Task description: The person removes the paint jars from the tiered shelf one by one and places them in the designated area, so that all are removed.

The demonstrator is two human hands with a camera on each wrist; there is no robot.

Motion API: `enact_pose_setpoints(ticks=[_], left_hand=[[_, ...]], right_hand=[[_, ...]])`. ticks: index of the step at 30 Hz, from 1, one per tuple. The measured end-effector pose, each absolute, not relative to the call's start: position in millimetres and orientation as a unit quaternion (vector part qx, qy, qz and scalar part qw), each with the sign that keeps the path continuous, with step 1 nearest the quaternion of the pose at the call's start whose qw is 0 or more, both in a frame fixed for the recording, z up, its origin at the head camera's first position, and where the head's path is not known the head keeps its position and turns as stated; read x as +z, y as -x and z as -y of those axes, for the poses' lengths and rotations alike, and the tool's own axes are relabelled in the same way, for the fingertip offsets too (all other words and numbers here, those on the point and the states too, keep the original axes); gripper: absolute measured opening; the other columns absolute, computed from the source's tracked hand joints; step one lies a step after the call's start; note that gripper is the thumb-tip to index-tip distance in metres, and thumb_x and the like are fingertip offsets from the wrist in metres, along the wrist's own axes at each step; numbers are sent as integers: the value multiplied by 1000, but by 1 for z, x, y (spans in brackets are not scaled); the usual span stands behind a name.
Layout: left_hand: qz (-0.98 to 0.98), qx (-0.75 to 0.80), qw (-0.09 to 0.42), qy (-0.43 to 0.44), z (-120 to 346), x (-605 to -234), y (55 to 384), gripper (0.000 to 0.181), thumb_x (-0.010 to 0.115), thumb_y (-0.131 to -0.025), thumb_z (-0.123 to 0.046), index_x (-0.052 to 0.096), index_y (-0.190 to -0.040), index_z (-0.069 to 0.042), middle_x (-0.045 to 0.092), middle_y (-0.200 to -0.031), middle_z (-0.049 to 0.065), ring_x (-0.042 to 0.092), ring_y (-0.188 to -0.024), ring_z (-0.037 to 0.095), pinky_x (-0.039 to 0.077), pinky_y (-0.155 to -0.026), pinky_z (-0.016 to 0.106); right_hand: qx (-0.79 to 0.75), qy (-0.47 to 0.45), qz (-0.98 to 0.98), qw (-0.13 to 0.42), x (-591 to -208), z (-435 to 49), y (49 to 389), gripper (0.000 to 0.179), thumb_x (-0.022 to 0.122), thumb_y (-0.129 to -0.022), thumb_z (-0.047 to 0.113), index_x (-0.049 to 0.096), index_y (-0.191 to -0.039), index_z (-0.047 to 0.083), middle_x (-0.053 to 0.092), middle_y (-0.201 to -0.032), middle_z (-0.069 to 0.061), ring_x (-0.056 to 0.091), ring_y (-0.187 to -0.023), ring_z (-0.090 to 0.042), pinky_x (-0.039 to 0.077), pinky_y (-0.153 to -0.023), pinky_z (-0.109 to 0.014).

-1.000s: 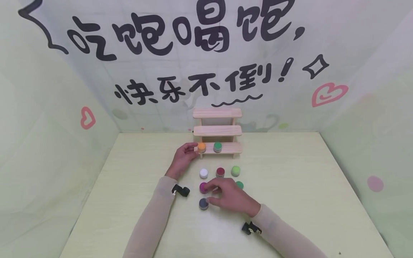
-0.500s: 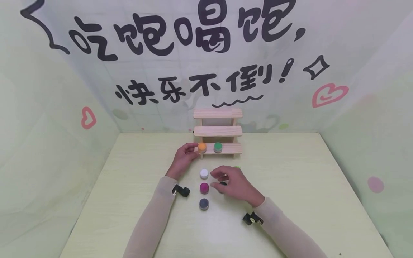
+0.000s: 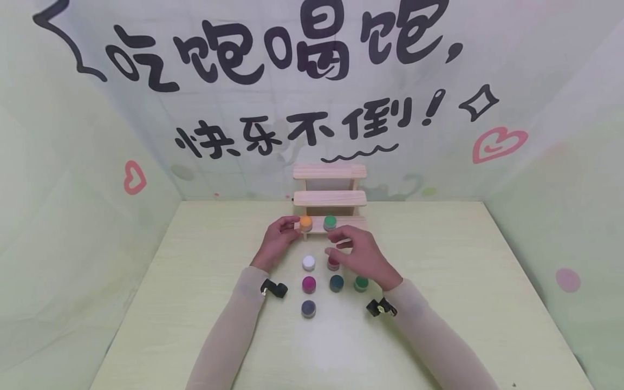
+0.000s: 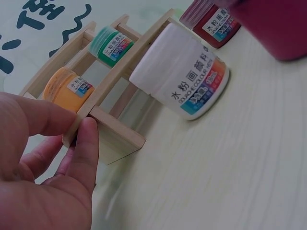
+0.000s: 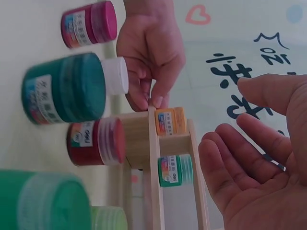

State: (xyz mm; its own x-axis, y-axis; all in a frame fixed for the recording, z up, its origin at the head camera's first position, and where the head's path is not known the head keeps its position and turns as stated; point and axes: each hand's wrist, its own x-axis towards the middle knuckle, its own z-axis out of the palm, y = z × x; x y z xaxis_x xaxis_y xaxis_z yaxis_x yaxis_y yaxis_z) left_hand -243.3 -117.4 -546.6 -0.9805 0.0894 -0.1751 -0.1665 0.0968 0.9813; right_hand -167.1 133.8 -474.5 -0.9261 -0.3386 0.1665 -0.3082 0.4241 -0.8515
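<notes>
My left hand (image 3: 278, 241) pinches the left end of the lowest board of a wooden three-step stand (image 3: 329, 199); thumb and finger meet at its edge in the left wrist view. On that board sit an orange gouache paint jar (image 4: 69, 89) and a green paint jar (image 5: 175, 170). Just in front of the green jar hovers my right hand (image 3: 363, 252), fingers loosely bent and holding nothing. It passes over a dark red paint jar (image 5: 96, 141) on the table. A light green jar (image 5: 109, 219), hidden by this hand in the head view, shows in the right wrist view.
Before the stand, a white jar (image 3: 309, 263), a magenta jar (image 3: 309, 284) and a navy jar (image 3: 308, 309) form a column on the table. To their right stand a teal jar (image 3: 336, 283) and another green jar (image 3: 361, 283). A printed cloth wall (image 3: 234, 173) rises behind.
My right hand has moved away from me, from over the magenta and navy jars to the stand's front, uncovering the teal jar. The left hand keeps its hold on the stand.
</notes>
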Motion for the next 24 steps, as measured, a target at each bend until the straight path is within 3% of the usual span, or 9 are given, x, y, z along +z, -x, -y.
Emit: enact_pose_setpoints(ticks=[7, 13, 19, 24], left_hand=[[-734, 672, 97, 24, 118, -546, 243, 43, 75, -91, -11, 68, -133, -18, 61, -127, 7, 56, -115, 20, 53, -94, 26], [-736, 669, 99, 19, 120, -545, 242, 44, 75, -91, -11, 68, -134, -18, 64, -128, 7, 59, -115, 20, 54, -94, 27], [-741, 663, 104, 18, 121, -545, 242, 45, 74, -92, -13, 67, -136, -18, 68, -130, 8, 64, -116, 21, 57, -93, 26], [-739, 665, 108, 16, 121, -547, 243, 45, 74, -93, -12, 67, -136, -18, 68, -131, 8, 64, -117, 20, 56, -94, 26]], right_hand=[[-494, 169, -853, -22, -469, -134, 185, 34, 79, -93, 13, 70, -124, 3, 73, -123, -15, 71, -114, -35, 63, -98, -53], [-507, 135, -851, -34, -472, -137, 200, 36, 79, -94, 16, 70, -127, 6, 72, -126, -13, 69, -118, -30, 63, -99, -46], [-513, 90, -854, -12, -477, -136, 214, 41, 79, -93, 26, 69, -132, 13, 70, -131, -8, 70, -121, -30, 61, -104, -43], [-504, 84, -860, 12, -480, -134, 222, 51, 79, -93, 22, 64, -140, 10, 68, -137, -11, 69, -125, -33, 60, -105, -47]])
